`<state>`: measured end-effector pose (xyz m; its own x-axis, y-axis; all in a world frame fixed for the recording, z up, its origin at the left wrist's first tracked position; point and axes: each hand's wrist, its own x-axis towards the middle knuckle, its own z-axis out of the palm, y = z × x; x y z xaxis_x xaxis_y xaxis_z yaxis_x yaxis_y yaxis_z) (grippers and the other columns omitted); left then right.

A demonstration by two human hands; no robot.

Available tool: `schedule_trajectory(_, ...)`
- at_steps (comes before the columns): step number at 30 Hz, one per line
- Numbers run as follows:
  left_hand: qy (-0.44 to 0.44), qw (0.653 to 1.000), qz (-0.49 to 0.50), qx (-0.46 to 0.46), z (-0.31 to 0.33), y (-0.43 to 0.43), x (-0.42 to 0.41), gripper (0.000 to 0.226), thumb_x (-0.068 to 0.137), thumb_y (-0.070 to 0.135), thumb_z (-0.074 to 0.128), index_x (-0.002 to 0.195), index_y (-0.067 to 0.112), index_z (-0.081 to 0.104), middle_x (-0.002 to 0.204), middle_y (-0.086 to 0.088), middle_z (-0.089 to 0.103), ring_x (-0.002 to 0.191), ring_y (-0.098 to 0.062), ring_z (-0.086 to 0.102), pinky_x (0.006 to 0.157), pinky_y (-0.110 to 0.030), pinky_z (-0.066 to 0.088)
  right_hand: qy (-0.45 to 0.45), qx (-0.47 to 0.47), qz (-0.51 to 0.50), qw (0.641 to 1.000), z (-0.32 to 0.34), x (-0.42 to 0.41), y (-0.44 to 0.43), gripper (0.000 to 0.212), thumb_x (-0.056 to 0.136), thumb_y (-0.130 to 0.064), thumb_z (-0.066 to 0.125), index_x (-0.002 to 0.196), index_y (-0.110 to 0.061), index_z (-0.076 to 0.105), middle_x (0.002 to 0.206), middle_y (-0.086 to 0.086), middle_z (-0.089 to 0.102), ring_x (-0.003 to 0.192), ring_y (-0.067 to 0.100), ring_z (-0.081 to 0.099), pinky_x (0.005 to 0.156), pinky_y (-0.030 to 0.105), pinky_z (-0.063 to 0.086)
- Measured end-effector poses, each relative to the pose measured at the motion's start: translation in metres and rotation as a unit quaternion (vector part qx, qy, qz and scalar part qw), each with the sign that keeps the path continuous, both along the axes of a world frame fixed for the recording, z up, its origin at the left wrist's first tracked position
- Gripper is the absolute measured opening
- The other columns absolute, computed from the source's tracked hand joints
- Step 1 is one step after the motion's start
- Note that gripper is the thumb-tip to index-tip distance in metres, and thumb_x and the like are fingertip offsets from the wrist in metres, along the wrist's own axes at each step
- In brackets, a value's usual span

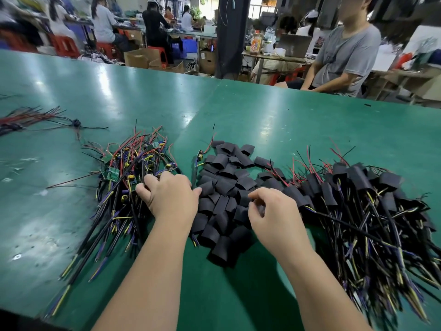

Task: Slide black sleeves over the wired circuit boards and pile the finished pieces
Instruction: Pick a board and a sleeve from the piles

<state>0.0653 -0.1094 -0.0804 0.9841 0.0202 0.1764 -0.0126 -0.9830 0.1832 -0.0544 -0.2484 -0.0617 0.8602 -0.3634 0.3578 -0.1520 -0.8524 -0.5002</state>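
A tangle of bare wired circuit boards [133,168] lies on the green table [286,120] at the left. My left hand [167,194] rests on its right edge, fingers curled down into the wires and thumb stretched toward the sleeves. A heap of loose black sleeves [224,177] sits in the middle. My right hand [274,211] hovers over its right side, with thumb and fingers pinching a black sleeve [261,209]. To the right lies the pile of sleeved pieces [358,199], their wires trailing toward me.
One loose board [200,155] lies between the board tangle and the sleeves. A separate bundle of red and black wires [28,118] sits at the far left. A person in a grey shirt [343,51] sits beyond the table's far right edge.
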Motion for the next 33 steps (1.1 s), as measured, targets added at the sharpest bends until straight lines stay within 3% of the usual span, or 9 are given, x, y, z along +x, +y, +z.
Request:
schedule_trajectory(7, -0.028, 0.996, 0.002, -0.088, 0.001, -0.003, 0.003, 0.013, 0.094, 0.028, 0.052, 0.101, 0.021, 0.06, 0.096, -0.002, 0.066, 0.109, -0.028, 0.041, 0.076, -0.038, 0.014, -0.031, 0.104, -0.021, 0.994, -0.004, -0.002, -0.008, 0.012, 0.084, -0.008, 0.061, 0.085, -0.017, 0.07, 0.068, -0.013, 0.062, 0.064, -0.004, 0.057, 0.061, 0.003, 0.037)
schedule_trajectory(10, -0.127, 0.975, -0.02, -0.182, 0.007, 0.003, 0.001, 0.01, 0.095, 0.017, 0.05, 0.102, 0.023, 0.053, 0.088, 0.004, 0.068, 0.105, -0.024, 0.043, 0.079, -0.037, 0.014, -0.023, 0.226, -0.035, 0.973, -0.002, 0.0, -0.013, 0.017, 0.083, -0.009, 0.062, 0.08, -0.024, 0.07, 0.066, -0.011, 0.067, 0.057, -0.004, 0.057, 0.058, 0.007, 0.041)
schedule_trajectory(12, -0.172, 0.957, -0.07, -0.221, 0.013, 0.004, -0.002, 0.013, 0.095, 0.014, 0.048, 0.1, 0.026, 0.05, 0.08, 0.01, 0.065, 0.099, -0.021, 0.044, 0.077, -0.034, 0.012, -0.031, 0.406, -0.019, 0.913, 0.001, 0.002, -0.013, 0.019, 0.084, -0.002, 0.063, 0.09, -0.019, 0.07, 0.075, -0.003, 0.071, 0.051, 0.002, 0.056, 0.055, 0.015, 0.044)
schedule_trajectory(15, -0.197, 0.937, -0.157, -0.24, 0.019, 0.0, -0.009, 0.014, 0.097, 0.014, 0.046, 0.099, 0.026, 0.052, 0.074, 0.015, 0.06, 0.092, -0.017, 0.044, 0.076, -0.029, 0.009, -0.094, 0.662, 0.052, 0.742, 0.009, 0.004, -0.014, 0.034, 0.077, 0.002, 0.069, 0.109, -0.007, 0.061, 0.088, 0.005, 0.069, 0.053, 0.007, 0.057, 0.05, 0.016, 0.044)
schedule_trajectory(17, -0.199, 0.925, -0.217, -0.242, 0.022, -0.002, -0.013, 0.014, 0.098, 0.014, 0.044, 0.099, 0.024, 0.054, 0.077, 0.016, 0.062, 0.091, -0.015, 0.046, 0.078, -0.029, 0.011, -0.127, 0.731, 0.086, 0.665, 0.017, 0.003, -0.019, 0.039, 0.067, -0.014, 0.072, 0.104, -0.009, 0.06, 0.094, 0.007, 0.066, 0.061, 0.009, 0.063, 0.052, 0.016, 0.047)
schedule_trajectory(20, -0.184, 0.911, -0.27, -0.254, 0.023, -0.004, -0.016, 0.016, 0.097, 0.018, 0.039, 0.099, 0.022, 0.054, 0.079, 0.016, 0.064, 0.089, -0.015, 0.052, 0.081, -0.033, 0.017, -0.195, 0.775, 0.091, 0.595, 0.024, 0.003, -0.026, 0.03, 0.068, -0.022, 0.068, 0.095, -0.014, 0.06, 0.081, 0.005, 0.065, 0.064, 0.01, 0.065, 0.054, 0.016, 0.05)
schedule_trajectory(23, -0.177, 0.905, -0.283, -0.264, 0.022, -0.004, -0.017, 0.011, 0.098, 0.02, 0.045, 0.097, 0.025, 0.055, 0.082, 0.016, 0.066, 0.087, -0.012, 0.054, 0.084, -0.034, 0.02, -0.235, 0.743, 0.075, 0.622, 0.026, 0.002, -0.029, 0.026, 0.072, -0.02, 0.063, 0.097, -0.014, 0.065, 0.066, 0.0, 0.066, 0.059, 0.008, 0.065, 0.053, 0.015, 0.05)
schedule_trajectory(30, -0.28, 0.895, -0.207, -0.278, 0.029, -0.007, -0.027, 0.019, 0.093, 0.027, 0.054, 0.08, 0.017, 0.065, 0.071, 0.005, 0.061, 0.074, -0.022, 0.057, 0.081, -0.037, 0.026, -0.235, 0.708, 0.025, 0.666, 0.019, 0.003, -0.026, 0.009, 0.092, -0.008, 0.056, 0.091, -0.006, 0.065, 0.065, 0.003, 0.068, 0.058, 0.013, 0.068, 0.051, 0.016, 0.051)
schedule_trajectory(33, -0.257, 0.881, -0.267, -0.294, 0.029, -0.011, -0.029, 0.016, 0.091, 0.022, 0.054, 0.094, 0.019, 0.069, 0.084, 0.007, 0.068, 0.083, -0.02, 0.063, 0.084, -0.038, 0.034, -0.227, 0.697, 0.023, 0.68, 0.016, 0.004, -0.023, 0.01, 0.093, -0.007, 0.056, 0.089, -0.005, 0.065, 0.065, 0.003, 0.068, 0.057, 0.014, 0.068, 0.05, 0.016, 0.05)
